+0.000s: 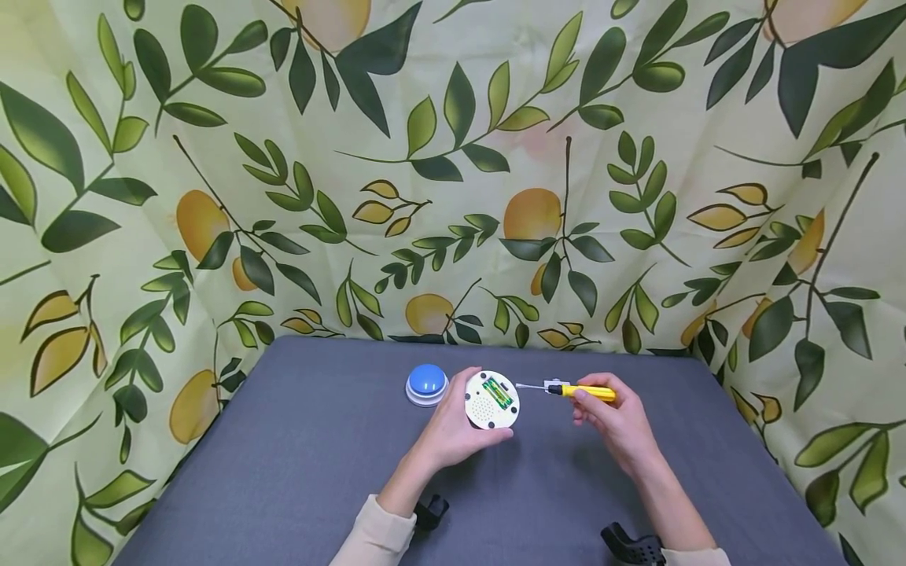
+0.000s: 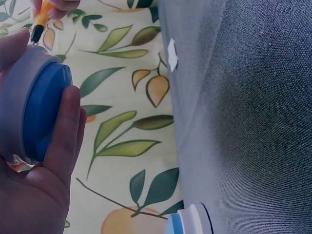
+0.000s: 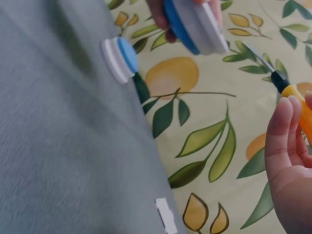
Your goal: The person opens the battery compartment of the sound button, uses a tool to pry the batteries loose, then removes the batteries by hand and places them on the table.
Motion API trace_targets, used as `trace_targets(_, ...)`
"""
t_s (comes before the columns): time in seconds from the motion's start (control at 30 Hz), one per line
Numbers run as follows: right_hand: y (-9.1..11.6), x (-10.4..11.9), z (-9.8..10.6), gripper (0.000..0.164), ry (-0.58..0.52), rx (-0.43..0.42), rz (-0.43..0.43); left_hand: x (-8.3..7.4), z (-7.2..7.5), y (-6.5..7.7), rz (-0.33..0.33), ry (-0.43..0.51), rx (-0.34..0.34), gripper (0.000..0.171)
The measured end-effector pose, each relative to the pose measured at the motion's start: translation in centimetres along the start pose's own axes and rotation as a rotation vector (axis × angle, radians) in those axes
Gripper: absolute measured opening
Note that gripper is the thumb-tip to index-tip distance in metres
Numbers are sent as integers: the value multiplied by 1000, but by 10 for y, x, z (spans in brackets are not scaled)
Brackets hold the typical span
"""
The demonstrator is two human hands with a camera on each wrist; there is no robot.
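Observation:
My left hand (image 1: pixel 453 428) grips a round white device (image 1: pixel 483 412) with its underside toward the head camera. Batteries (image 1: pixel 498 393) show in its uncovered compartment. In the left wrist view the device's blue domed side (image 2: pixel 48 112) faces the fingers. Between thumb and fingers my right hand (image 1: pixel 623 420) holds a screwdriver (image 1: pixel 594 392) with a yellow handle and black collar. The shaft points left, its tip close to the device's edge; in the right wrist view a gap separates them. A second blue-topped button device (image 1: pixel 428 382) stands on the table behind my left hand.
A small white plastic piece (image 3: pixel 166 215), likely a cover, lies on the grey table (image 1: pixel 297 456) near its back edge, partly behind the screwdriver in the head view. Leaf-and-fruit patterned cloth (image 1: pixel 453 196) hangs around the back and sides.

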State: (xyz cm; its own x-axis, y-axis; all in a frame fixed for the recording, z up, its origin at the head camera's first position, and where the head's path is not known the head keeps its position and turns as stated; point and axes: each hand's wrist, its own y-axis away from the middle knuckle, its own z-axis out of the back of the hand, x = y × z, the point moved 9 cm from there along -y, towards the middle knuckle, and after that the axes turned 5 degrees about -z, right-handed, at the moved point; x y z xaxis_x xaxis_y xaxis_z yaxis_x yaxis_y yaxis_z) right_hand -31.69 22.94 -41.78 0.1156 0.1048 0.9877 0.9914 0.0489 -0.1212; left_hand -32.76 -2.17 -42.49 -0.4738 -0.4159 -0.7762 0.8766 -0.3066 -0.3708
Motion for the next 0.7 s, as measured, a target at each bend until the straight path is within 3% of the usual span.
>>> trace_targets(0.7, -1, 20, -12, 20, 64, 28, 126, 0, 3, 1, -10, 15, -9, 103)
